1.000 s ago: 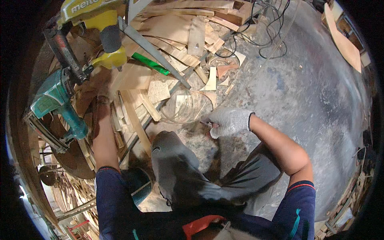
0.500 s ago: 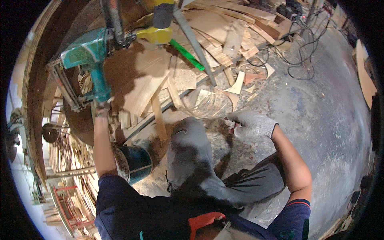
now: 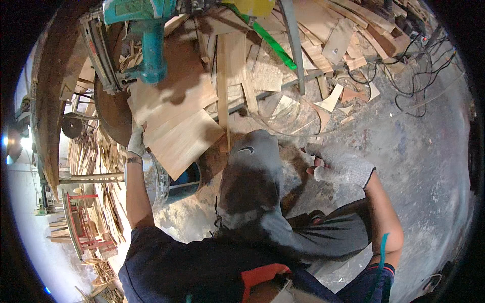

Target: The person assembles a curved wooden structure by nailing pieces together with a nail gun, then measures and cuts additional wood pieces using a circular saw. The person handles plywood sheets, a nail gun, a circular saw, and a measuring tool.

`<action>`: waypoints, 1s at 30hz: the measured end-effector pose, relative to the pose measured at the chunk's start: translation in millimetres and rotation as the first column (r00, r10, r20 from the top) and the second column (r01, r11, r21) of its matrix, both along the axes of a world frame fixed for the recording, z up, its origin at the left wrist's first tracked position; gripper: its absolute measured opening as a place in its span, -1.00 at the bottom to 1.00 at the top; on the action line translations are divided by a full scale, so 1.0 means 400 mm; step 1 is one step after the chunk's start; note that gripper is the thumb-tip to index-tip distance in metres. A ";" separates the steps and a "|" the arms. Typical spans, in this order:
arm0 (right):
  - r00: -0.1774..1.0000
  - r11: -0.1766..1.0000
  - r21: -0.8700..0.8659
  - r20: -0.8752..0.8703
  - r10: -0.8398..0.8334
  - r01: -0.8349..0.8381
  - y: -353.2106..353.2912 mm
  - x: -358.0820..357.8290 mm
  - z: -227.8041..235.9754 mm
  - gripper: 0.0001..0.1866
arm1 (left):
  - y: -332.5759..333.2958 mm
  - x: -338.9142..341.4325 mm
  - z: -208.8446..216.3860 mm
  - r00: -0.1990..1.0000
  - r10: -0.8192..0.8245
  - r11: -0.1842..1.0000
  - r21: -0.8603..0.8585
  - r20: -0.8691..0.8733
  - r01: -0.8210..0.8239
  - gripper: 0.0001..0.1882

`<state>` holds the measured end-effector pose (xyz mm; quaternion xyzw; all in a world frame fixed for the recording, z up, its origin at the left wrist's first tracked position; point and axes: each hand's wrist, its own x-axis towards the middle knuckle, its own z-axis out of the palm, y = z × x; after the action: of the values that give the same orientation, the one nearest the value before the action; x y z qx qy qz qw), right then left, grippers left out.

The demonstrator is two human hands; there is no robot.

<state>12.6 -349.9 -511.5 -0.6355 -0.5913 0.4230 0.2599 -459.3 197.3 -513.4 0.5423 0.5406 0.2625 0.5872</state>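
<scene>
Left hand (image 3: pixel 136 143) gripping a wood panel (image 3: pixel 184 145) by its edge, partly hiding the dark bucket (image 3: pixel 185 186).
Right hand (image 3: pixel 339 164) half-curled, fingers apart, looks empty; I'd support the panel's far edge with it so nothing tips.

Nine o'clock: wooden board (image 3: pixel 182 144), pale honey with fine streaked grain; left hand (image 3: pixel 136 142), gloved in off-white. Three o'clock: right hand (image 3: pixel 341 164), gloved in grey-white, edged dark at cuff; floor (image 3: pixel 424 177), mottled grey. Eleven o'clock: power tool (image 3: pixel 153 50), teal. Twelve o'clock: tool part (image 3: pixel 255 7), yellow. Just past twelve: strip (image 3: pixel 273 45), vivid green. Two o'clock: cables (image 3: pixel 429 65), black. Eight o'clock: bucket (image 3: pixel 184 183), dark blue; frame (image 3: pixel 81 196), red. Six o'clock: trousers (image 3: pixel 257 202), charcoal grey, pale curved mark (image 3: pixel 246 149) at knee; shirt (image 3: pixel 202 267), dark navy; collar (image 3: pixel 265 273), orange-red. Four o'clock: sleeve (image 3: pixel 365 284), navy, trimmed with thin red stripe (image 3: pixel 386 266)
</scene>
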 end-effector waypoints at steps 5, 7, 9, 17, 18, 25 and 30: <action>0.988 0.994 -0.019 0.114 0.109 -0.107 -0.004 -0.022 0.030 -0.33 | 0.064 -0.106 -0.026 0.999 0.019 0.997 0.072 0.026 -0.021 -0.41; 0.991 0.995 0.051 0.107 0.079 -0.085 -0.006 -0.027 0.032 -0.33 | 0.073 -0.146 -0.018 0.994 0.040 0.992 0.117 0.102 -0.052 -0.41; 0.991 0.998 0.057 0.130 0.013 -0.021 -0.021 -0.026 0.046 -0.35 | 0.012 -0.048 -0.008 0.980 0.026 0.996 0.077 0.199 -0.042 -0.52; 0.989 1.000 -0.022 0.147 -0.004 0.007 -0.014 -0.019 0.021 -0.48 | -0.136 -0.112 0.067 0.988 0.059 0.976 0.200 0.141 -0.087 -0.42; 0.991 1.000 -0.001 0.134 -0.005 0.005 -0.016 -0.019 0.003 -0.50 | -0.146 -0.116 0.065 0.987 0.078 0.974 0.202 0.141 -0.106 -0.40; 0.996 1.000 -0.005 0.089 0.013 -0.013 0.017 -0.031 0.009 -0.59 | -0.177 -0.220 0.004 0.931 0.153 0.968 0.138 0.332 -0.208 -0.46; 0.997 0.982 -0.186 0.073 -0.022 0.035 0.016 -0.012 0.009 -0.47 | -0.275 0.079 0.039 0.897 -0.032 0.986 0.159 0.441 -0.043 -0.47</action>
<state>7.8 -343.6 -508.0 -0.6800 -0.5487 0.4501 0.1840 -427.7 87.2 -497.8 0.5137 0.3713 0.4242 0.6467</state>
